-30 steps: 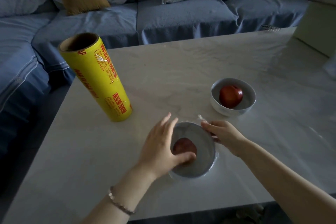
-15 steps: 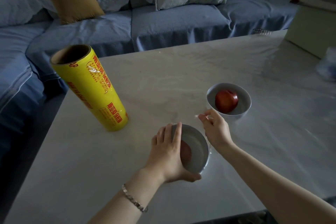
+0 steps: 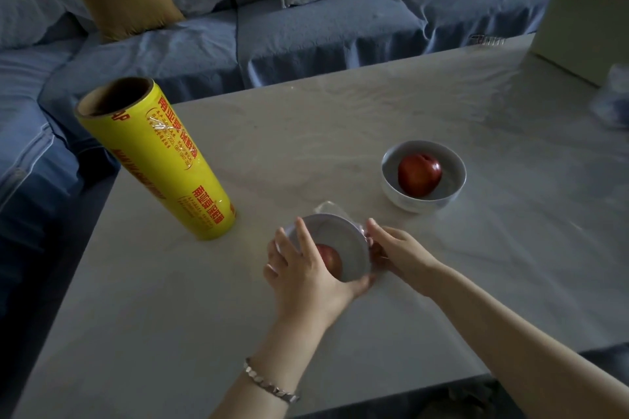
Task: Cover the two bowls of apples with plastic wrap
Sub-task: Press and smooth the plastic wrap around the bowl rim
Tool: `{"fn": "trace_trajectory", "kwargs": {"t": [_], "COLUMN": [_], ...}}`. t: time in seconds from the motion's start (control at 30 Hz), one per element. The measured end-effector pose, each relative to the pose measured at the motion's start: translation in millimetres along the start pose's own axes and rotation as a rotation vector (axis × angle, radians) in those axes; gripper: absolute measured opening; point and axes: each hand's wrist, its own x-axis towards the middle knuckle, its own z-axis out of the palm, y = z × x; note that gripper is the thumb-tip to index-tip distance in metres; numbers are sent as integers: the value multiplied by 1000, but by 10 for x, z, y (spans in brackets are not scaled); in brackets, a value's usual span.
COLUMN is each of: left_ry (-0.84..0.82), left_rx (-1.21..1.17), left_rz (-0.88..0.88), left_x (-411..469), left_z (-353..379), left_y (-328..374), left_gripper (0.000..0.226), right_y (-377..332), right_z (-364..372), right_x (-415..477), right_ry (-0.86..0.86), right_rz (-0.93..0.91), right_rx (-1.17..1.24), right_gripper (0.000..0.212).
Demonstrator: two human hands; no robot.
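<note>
A white bowl [image 3: 343, 241] near me holds a red apple [image 3: 332, 260] under clear plastic wrap [image 3: 328, 207], which bunches at the far rim. The bowl is tilted, its mouth facing right. My left hand [image 3: 303, 275] grips it, fingers spread over the wrapped top and thumb round the near rim. My right hand [image 3: 401, 253] holds the bowl's right side, thumb up along the rim and fingers tucked beneath against the wrap. A second white bowl [image 3: 391, 187] with a red apple [image 3: 419, 174] stands uncovered to the far right.
A yellow roll of plastic wrap [image 3: 160, 163] stands upright on the pale table [image 3: 340, 133], left of the bowls. A pale box [image 3: 585, 34] and a clear crumpled thing [image 3: 612, 99] sit at the far right. A blue sofa [image 3: 323, 31] runs behind and to the left.
The near bowl has tipped up in my left hand. My right hand, which was pinching loose wrap above the rim, has come down against the bowl's right side.
</note>
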Motion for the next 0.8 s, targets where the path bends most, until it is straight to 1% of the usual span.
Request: {"fn": "trace_trajectory", "kwargs": {"t": [0.07,0.13,0.23,0.33,0.4,0.47,0.53,0.6,0.67,0.8], "left_ry": [10,-12,-92,-179,-200,-172,-144,-170,-194,-139], "left_rx": [-39,-38,-2,69,115,148,170,149,123,157], "left_rz": [-69,-64,27,201,307,385,424,414,402,424], "left_x": [-34,-54,-18,130,224,274,288,289,290,299], "left_z": [7,3,-59,-164,-197,-183,-171,-176,-189,-165], "left_y": [17,-27,-168,-280,-309,-326,-343,-355,-360,-362], "left_gripper": [136,136,136,137,139,139,137,135,134,136], "right_y": [0,-51,-150,-199,-202,-194,-236,-335,-417,-307], "right_z": [57,125,155,157,179,216,256,275,250,84], "right_x": [33,77,148,174,164,150,139,160,198,257], "right_ry": [-21,-18,-16,-29,38,149,227,277,306,396], "right_rz": [-47,-52,-10,-8,-93,-221,-312,-375,-403,-368], "right_rx": [-57,-110,-181,-130,-142,-191,-218,-248,-310,-406], "right_gripper": [33,30,28,26,29,28,24,22,24,24]}}
